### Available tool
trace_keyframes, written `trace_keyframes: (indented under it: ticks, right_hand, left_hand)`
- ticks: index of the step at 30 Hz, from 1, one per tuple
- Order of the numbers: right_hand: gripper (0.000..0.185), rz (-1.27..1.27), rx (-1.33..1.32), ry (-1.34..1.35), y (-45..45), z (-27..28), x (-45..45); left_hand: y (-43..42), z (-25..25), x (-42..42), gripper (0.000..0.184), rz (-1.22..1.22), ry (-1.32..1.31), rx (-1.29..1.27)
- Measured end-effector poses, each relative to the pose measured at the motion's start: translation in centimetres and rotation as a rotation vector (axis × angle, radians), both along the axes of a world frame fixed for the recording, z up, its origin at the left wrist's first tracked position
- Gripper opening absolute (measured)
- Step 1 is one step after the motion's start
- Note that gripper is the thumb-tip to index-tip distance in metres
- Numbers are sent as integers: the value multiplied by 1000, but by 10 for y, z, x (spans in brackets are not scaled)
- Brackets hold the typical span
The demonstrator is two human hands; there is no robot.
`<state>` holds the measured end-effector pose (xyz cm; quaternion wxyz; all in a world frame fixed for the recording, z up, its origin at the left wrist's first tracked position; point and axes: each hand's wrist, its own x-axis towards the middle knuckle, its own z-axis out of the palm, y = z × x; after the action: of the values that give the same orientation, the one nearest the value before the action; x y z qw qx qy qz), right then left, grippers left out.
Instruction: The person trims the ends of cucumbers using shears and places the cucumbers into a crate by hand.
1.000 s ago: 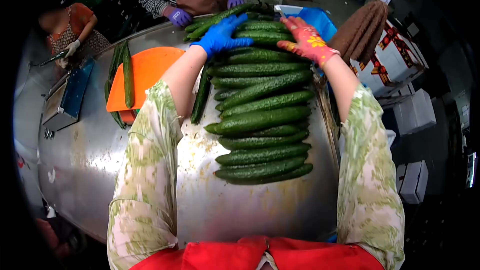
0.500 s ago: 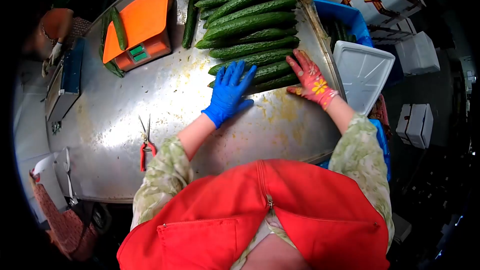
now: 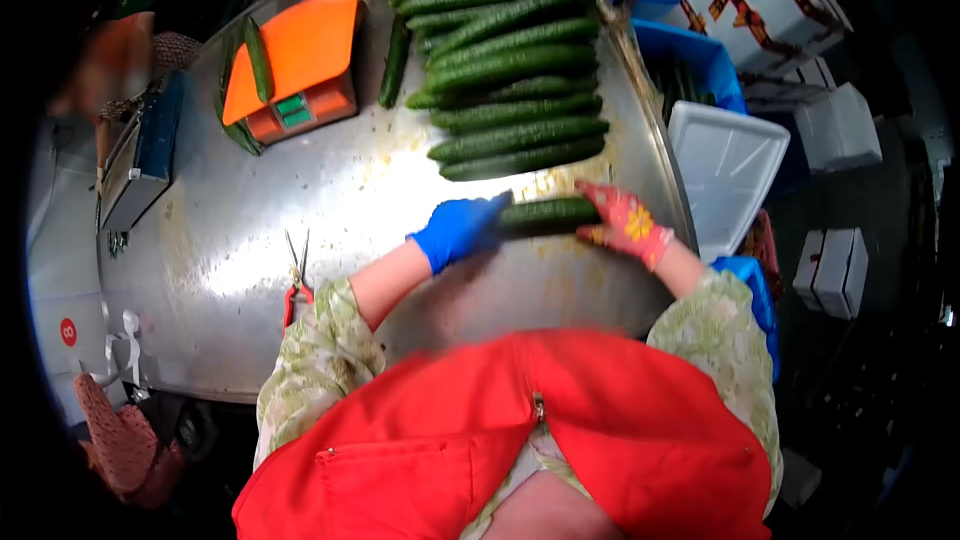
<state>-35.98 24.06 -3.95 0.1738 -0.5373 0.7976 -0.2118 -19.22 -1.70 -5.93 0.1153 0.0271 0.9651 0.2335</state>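
Observation:
My left hand [image 3: 462,230], in a blue glove, is closed around the left end of a dark green cucumber [image 3: 545,218]. Around its right end are the fingers of my right hand [image 3: 628,224], which wears a red glove with yellow flowers. This cucumber lies crosswise between my hands, apart from the rest. Beyond it, several cucumbers [image 3: 525,105] are stacked side by side on the metal table [image 3: 240,285]. The left hand is slightly blurred.
Red-handled snips [image 3: 297,290] lie left of my left forearm. An orange scale [image 3: 295,50] with a cucumber on it stands at the back left. A white lid [image 3: 725,165] and a blue crate [image 3: 690,40] are beyond the right edge. Another person is blurred at the far left.
Both hands have come back toward my body with one cucumber from the near end of the row. A gap now separates it from the stack.

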Motion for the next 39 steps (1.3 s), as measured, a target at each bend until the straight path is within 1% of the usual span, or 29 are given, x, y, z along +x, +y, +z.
trace_keyframes:
  ticks: [1, 2, 4, 5, 7, 9, 10, 11, 12, 13, 14, 15, 16, 17, 19, 20, 21, 23, 25, 26, 27, 29, 30, 32, 33, 35, 37, 39]
  right_hand:
    - [73, 59, -17, 24, 7, -11, -2]
    - [72, 47, 30, 27, 11, -6, 4]
    - [70, 129, -89, 20, 19, -18, 4]
    - [69, 157, -89, 45, 18, -13, 6]
    - [70, 232, -66, 142, 11, 10, 2]
    - [71, 242, -126, 260, -9, 44, -18]
    - [71, 244, -155, 311, -21, 62, -29]
    - [73, 252, -295, 449, -36, 82, -46]
    - [72, 209, -360, 570, -53, 94, -65]
    - [71, 199, -462, 751, -76, 101, -94]
    - [72, 192, -518, 787, -98, 112, -121]
    - [74, 185, -576, 824, -119, 124, -145]
    - [72, 145, -491, 747, -138, 136, -167]
    - [71, 106, -408, 670, -153, 144, -183]
    - [74, -12, -206, 744, -180, 125, -202]
    - [76, -73, -101, 774, -190, 117, -206]
    - [84, -65, 49, 708, -194, 109, -210]
    - [82, -113, 52, 700, -198, 106, -206]
    - [80, -117, 2, 700, -197, 99, -207]
    - [79, -121, -25, 701, -195, 95, -207]
    - [77, -145, -81, 685, -192, 93, -206]
    - [75, -195, -203, 662, -185, 97, -203]
    - [66, -210, -351, 657, -175, 102, -200]
    - [64, -293, -426, 520, -147, 119, -182]
    - [63, -328, -462, 448, -129, 125, -170]
    - [57, -377, -567, 392, -80, 129, -138]
    - [52, -401, -620, 408, -23, 111, -113]
    - [50, -488, -594, 370, 37, 82, -90]
  left_hand:
    - [1, 3, 4, 71, -14, -32, 31]
    - [5, 7, 8, 69, -5, 7, 43]
    - [14, 7, 17, 67, 10, 54, 22]
    - [17, 4, 19, 67, 16, 63, -8]
    - [11, 7, 17, 66, 9, 146, 29]
    - [-2, 33, 8, 65, 9, 230, 32]
    - [-16, 46, -7, 66, 8, 376, -104]
    - [-30, 64, -28, 68, 32, 448, -202]
    - [-44, 89, -48, 68, 66, 551, -336]
    - [-63, 102, -72, 67, 66, 700, -334]
    - [-81, 116, -98, 66, 83, 860, -452]
    - [-103, 124, -124, 66, 74, 920, -485]
    - [-120, 128, -149, 66, 115, 973, -560]
    - [-134, 131, -168, 72, 162, 889, -615]
    - [-150, 130, -195, 83, 214, 696, -420]
    - [-151, 121, -200, 85, 200, 672, -445]
    - [-149, 109, -201, 87, 184, 643, -465]
    - [-145, 98, -203, 89, 176, 600, -451]
    - [-142, 96, -202, 87, 188, 577, -390]
    - [-141, 96, -202, 88, 183, 594, -438]
    - [-141, 96, -202, 88, 191, 598, -427]
    - [-141, 103, -202, 88, 207, 617, -413]
    - [-141, 108, -199, 87, 217, 666, -382]
    - [-134, 124, -179, 85, 245, 766, -317]
    - [-128, 130, -161, 84, 227, 805, -245]
    - [-111, 137, -111, 80, 195, 882, -108]
    - [-84, 127, -51, 71, 197, 833, -136]
    - [-65, 103, 5, 65, 230, 725, -16]
